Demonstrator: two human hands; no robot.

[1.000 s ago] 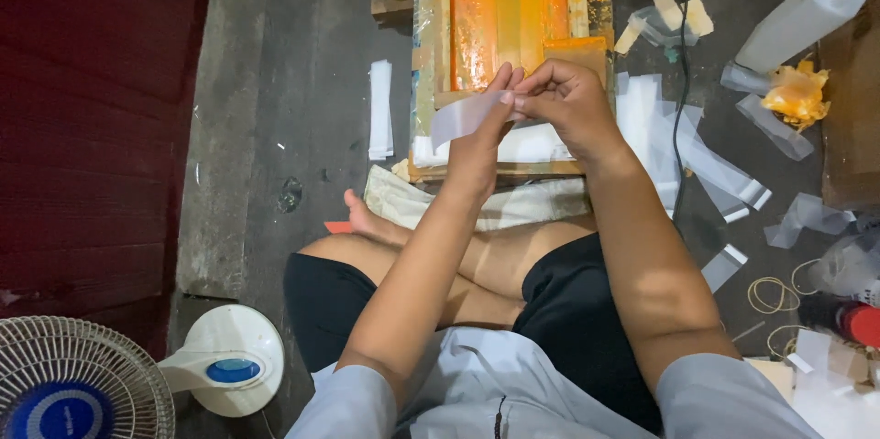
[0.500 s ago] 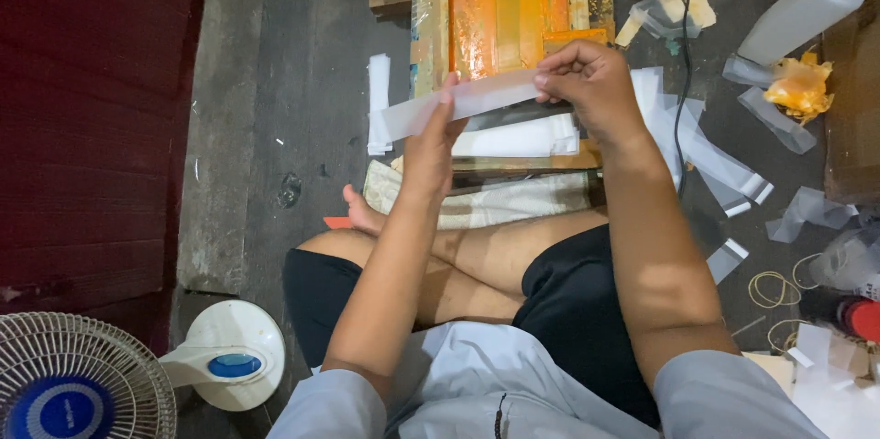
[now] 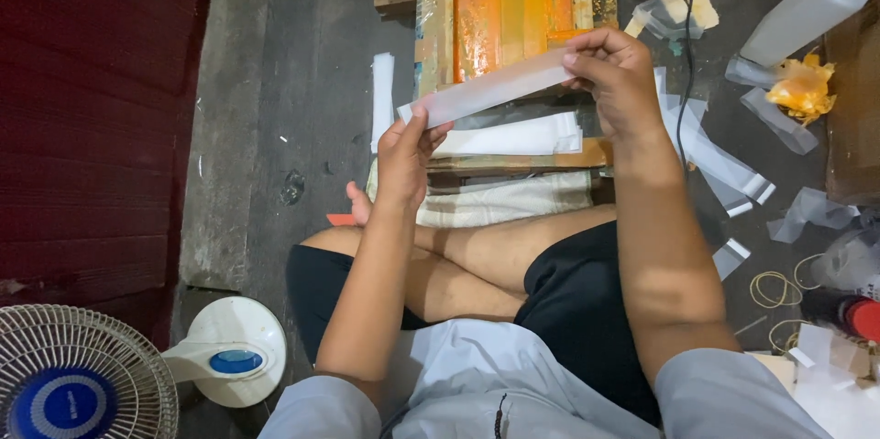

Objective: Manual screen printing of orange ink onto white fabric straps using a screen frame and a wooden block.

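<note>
I sit cross-legged on the floor and hold a long, narrow, translucent plastic strip [image 3: 490, 89] stretched between both hands. My left hand [image 3: 403, 159] pinches its lower left end. My right hand [image 3: 612, 77] pinches its upper right end. The strip hangs slanted over a stack of white strips [image 3: 513, 138] that lies on a wooden frame smeared with orange ink [image 3: 500, 4].
A white and blue fan [image 3: 87, 384] stands at the lower left beside a dark red wall [image 3: 92, 109]. Loose plastic strips [image 3: 724, 164], an orange rag [image 3: 805, 86], rubber bands [image 3: 775, 288] and a folded cloth [image 3: 504, 199] lie around me.
My hands started close together at one end of the strip. They moved apart, left hand down-left and right hand up-right, and the strip is now drawn out full length.
</note>
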